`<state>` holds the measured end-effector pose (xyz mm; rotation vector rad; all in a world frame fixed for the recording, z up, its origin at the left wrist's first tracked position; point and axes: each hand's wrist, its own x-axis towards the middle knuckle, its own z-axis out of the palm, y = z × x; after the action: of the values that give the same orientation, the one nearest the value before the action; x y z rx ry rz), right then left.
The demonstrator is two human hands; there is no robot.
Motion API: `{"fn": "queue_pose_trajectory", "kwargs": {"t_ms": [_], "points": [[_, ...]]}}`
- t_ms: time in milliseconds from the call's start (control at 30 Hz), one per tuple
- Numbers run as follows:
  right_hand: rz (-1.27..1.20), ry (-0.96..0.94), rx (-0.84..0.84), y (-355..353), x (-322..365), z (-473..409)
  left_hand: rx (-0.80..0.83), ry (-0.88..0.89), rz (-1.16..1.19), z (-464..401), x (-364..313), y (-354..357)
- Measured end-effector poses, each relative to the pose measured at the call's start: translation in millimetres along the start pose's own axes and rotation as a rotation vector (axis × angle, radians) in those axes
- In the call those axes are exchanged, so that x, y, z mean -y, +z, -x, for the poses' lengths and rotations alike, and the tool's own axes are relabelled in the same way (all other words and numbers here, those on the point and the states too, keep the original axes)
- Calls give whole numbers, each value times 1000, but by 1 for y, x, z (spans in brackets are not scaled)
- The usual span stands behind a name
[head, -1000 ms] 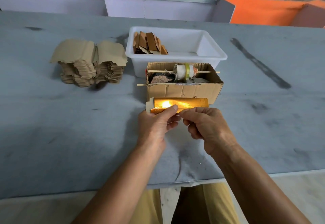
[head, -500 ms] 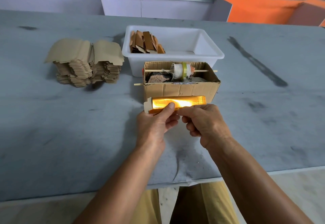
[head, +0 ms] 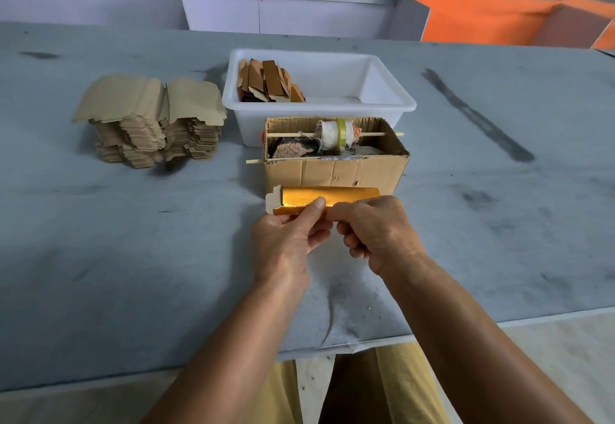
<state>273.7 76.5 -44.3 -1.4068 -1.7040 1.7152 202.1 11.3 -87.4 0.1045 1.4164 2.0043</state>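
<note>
Gold carton [head: 329,194] is being held low over the table [head: 133,240], just in front of the cardboard box [head: 336,170]. The left hand [head: 286,247] is pinching its near edge, thumb pressing the shiny face. The right hand [head: 379,233] is pinching alongside with fingers curled, likely steadying it for folding.

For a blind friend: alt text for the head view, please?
A golden cardboard piece, pinched by left hand and right hand over a grey table, before a cardboard box; behind, a white tub; left, a cardboard stack.

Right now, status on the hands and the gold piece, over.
Left hand and right hand pinch shiny gold folded card piece. Held before open brown cardboard box. No obstruction seen.
</note>
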Motion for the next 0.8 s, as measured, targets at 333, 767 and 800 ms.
{"fn": "queue_pose_trajectory", "kwargs": {"t_ms": [333, 767, 800], "points": [[28, -13, 3, 1, 3, -1, -58, 7, -23, -3, 1, 2], [-20, -127, -24, 6, -7, 1, -224, 30, -11, 0, -4, 12], [-29, -159, -39, 8, -9, 1, -232, 32, 1, 0, -4, 12]]}}
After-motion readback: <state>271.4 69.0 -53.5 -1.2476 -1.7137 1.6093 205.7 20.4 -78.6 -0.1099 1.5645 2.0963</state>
